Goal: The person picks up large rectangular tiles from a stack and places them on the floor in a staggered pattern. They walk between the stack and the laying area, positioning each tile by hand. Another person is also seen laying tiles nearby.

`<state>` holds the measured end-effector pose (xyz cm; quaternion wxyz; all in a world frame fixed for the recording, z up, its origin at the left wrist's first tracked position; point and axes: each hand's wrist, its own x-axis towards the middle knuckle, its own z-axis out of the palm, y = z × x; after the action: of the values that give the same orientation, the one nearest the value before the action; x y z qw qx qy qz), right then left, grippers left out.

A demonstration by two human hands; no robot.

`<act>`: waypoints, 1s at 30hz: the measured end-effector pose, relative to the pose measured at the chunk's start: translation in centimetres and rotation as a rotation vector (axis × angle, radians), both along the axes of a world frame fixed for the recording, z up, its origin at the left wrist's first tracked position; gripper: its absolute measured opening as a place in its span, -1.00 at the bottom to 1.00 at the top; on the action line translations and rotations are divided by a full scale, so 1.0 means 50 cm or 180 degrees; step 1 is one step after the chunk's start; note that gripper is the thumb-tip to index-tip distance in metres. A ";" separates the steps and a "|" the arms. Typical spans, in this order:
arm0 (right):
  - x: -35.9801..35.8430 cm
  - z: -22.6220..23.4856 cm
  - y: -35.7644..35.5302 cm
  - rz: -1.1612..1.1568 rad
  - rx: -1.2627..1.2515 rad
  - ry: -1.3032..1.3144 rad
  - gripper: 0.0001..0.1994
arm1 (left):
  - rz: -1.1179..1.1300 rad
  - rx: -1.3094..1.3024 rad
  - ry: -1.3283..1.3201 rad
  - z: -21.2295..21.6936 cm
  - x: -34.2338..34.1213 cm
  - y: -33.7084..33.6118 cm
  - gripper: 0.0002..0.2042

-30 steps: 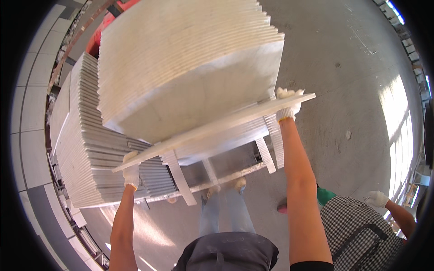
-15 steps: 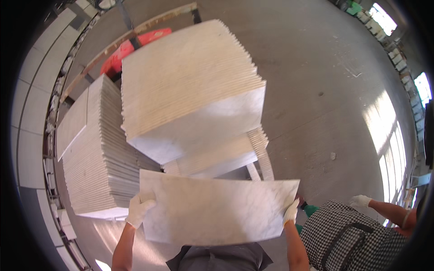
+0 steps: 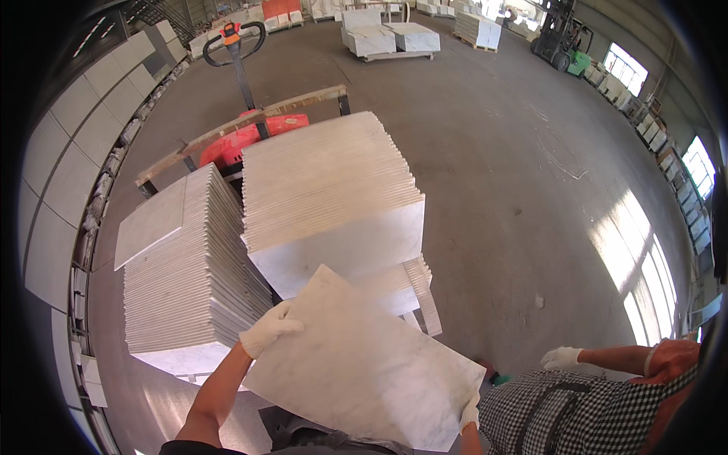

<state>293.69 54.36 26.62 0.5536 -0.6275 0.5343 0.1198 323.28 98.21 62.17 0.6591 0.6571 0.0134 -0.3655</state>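
A white, grey-veined marble tile (image 3: 364, 364) is held in front of my body, tilted with its left end farther away and its right end nearer. Wearing a white glove, my left hand (image 3: 271, 329) grips its left edge. My right hand (image 3: 470, 413), gloved too and partly hidden, holds the lower right edge. Just beyond the tile stands a big stack of similar tiles on edge (image 3: 326, 182). Another stack (image 3: 182, 280) leans to its left, with one tile (image 3: 152, 226) lying flat on top.
A red pallet jack (image 3: 250, 136) with a black handle stands behind the stacks, beside a wooden frame rail (image 3: 303, 98). At the right is a co-worker in a checked apron (image 3: 576, 409), one gloved hand (image 3: 561, 358) reaching out. Farther off are a green forklift (image 3: 565, 49) and palletised slabs (image 3: 390, 38).
The tile has turned from level to slanting, its left end swinging away and its right end coming nearer, both hands still on it. My view has lifted, showing more of the hall.
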 end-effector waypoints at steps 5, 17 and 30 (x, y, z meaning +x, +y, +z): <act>0.050 0.036 0.016 0.0125 0.0018 -0.0117 -0.37 | -0.0305 -0.0393 -0.0034 0.002 -0.005 -0.016 -0.42; 0.034 0.064 0.053 0.0368 -0.0032 -0.0177 -0.26 | -0.0156 -0.0209 -0.0237 0.006 -0.066 0.027 -0.45; -0.261 0.054 0.291 -0.0179 -0.0550 0.0137 -0.14 | -0.0437 -0.0292 -0.0415 -0.019 -0.122 0.250 -0.51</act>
<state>280.62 68.93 29.34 0.4890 -0.6549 0.5718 0.0710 317.17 110.72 61.21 0.6614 0.6480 -0.0914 -0.3665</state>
